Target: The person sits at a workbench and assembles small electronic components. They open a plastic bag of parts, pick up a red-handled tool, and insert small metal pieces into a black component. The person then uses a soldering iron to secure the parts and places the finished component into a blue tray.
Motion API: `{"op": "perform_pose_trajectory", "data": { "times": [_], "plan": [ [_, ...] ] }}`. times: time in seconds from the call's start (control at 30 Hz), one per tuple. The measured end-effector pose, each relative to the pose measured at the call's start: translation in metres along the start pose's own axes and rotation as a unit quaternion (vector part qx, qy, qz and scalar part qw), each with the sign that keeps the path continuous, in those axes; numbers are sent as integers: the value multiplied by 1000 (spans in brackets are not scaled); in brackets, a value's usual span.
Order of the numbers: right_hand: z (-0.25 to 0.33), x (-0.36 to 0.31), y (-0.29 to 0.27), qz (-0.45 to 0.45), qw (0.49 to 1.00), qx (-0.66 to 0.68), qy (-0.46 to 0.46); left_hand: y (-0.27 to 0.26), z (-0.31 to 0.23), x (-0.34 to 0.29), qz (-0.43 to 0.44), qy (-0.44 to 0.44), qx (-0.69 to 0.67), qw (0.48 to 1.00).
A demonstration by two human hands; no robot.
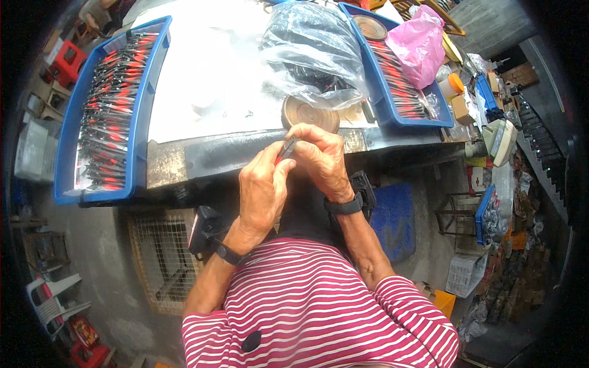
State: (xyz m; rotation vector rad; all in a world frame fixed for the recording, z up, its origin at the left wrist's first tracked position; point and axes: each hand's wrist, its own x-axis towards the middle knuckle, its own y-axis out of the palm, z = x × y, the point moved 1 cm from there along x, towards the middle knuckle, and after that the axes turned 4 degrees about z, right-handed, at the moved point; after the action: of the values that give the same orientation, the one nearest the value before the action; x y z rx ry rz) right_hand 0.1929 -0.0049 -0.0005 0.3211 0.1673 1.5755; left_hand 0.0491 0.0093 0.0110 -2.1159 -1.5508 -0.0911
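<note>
Close together at the table's front edge, both of my hands are closed on one small red-and-black hand tool. My left hand pinches its red part between thumb and fingers. The fingers of my right hand grip the dark upper end, and they hide part of it. Just beyond my hands lies a round wooden disc. Behind that sits a clear plastic bag with dark pieces inside. Similar red-and-black tools fill the blue tray at the left in a dense row.
The left blue tray overhangs the table's front edge. A second blue tray at the right holds more such tools, another wooden disc and a pink bag. White sheeting covers the table. Clutter stands at the far right.
</note>
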Motion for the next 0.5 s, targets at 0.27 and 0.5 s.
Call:
{"op": "perform_pose_trajectory", "data": {
  "times": [0.27,0.5],
  "plan": [
    [2,-9,8,-40,999,20,-23,2,-4,-3,-31,61,13,998],
    [-4,-14,8,-33,993,104,-33,6,0,-2,-27,76,16,997]
  ]
}}
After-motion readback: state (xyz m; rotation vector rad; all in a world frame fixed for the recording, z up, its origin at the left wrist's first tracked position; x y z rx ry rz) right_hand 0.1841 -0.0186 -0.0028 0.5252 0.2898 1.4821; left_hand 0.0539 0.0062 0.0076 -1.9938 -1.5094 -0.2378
